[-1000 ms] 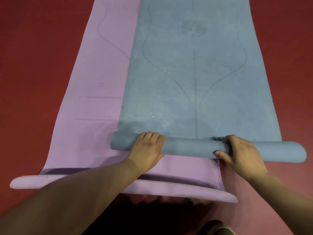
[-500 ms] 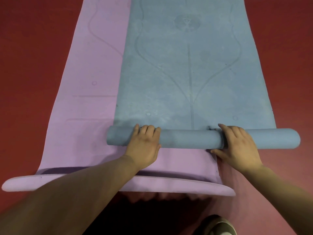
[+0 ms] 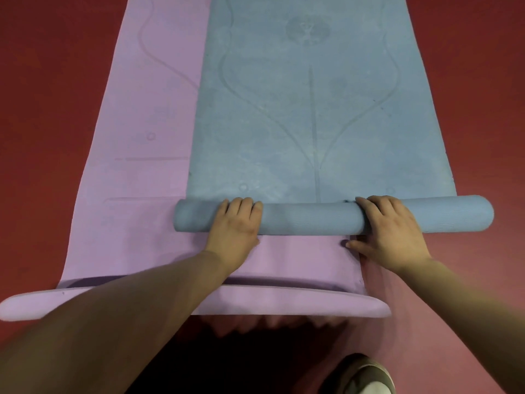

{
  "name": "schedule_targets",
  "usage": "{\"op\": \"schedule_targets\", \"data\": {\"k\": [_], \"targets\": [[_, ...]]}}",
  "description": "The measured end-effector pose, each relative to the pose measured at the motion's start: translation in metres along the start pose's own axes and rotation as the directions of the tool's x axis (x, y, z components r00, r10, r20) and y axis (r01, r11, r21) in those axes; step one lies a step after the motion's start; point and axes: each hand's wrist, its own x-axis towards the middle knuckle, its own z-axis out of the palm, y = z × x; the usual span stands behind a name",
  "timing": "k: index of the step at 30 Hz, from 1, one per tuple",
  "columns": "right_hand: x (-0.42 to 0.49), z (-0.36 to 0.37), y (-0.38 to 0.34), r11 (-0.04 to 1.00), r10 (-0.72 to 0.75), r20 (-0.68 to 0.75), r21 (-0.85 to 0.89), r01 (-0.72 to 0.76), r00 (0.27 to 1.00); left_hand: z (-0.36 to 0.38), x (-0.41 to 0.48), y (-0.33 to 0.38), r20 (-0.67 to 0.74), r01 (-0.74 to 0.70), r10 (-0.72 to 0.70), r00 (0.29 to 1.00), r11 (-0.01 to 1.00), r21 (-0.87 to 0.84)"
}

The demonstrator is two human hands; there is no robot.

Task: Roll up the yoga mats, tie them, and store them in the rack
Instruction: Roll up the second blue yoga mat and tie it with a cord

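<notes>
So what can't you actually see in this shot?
Head view, far ends of the blue mat and purple mat: cut off by the top edge.
Any rack or ties: outside the frame.
Most of the shoe: cut by the bottom edge.
Thumb of the left hand: hidden under the hand.

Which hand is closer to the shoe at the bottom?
Right. The right hand rests on the blue roll almost straight beyond the shoe; the left hand is on the same roll, farther to the left.
</notes>
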Motion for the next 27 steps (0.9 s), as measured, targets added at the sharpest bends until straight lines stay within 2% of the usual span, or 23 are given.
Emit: {"op": "schedule_targets", "data": {"k": [3, 6, 13, 18, 21, 25, 27], "targets": [[0.007, 0.0, -0.003, 1.0, 0.014, -0.044, 0.025, -0.013, 0.999, -0.002, 0.007, -0.009, -0.045, -0.044, 0.041, 0.998, 0.997, -0.061], [0.01, -0.007, -0.001, 0.999, -0.013, -0.054, 0.042, 0.015, 0.998, -0.01, 0.012, -0.018, -0.018, -0.096, 0.094, 0.995, 0.989, -0.117], [-0.001, -0.033, -0.006, 0.996, -0.073, 0.09, 0.054, 0.069, 0.993, -0.04, 0.0, -0.039, 0.168, -0.094, 0.129, 0.977, 0.975, -0.2], [-0.004, -0.03, -0.007, 0.998, -0.021, 0.252, 0.06, 0.006, 0.967, -0.038, -0.003, -0.037, 0.245, -0.077, 0.136, 0.96, 0.968, -0.237], [-0.001, -0.025, -0.006, 0.997, -0.023, 0.279, 0.084, 0.0, 0.96, -0.031, -0.003, -0.035, 0.229, -0.055, 0.119, 0.966, 0.962, -0.266], [-0.006, -0.02, -0.006, 0.993, 0.003, 0.184, 0.116, -0.025, 0.983, -0.025, -0.005, -0.037, 0.117, -0.102, 0.137, 0.984, 0.959, -0.264], [-0.006, -0.02, -0.005, 0.995, -0.005, 0.185, 0.096, -0.013, 0.983, -0.025, -0.006, -0.035, 0.102, -0.094, 0.122, 0.987, 0.966, -0.24]]}}
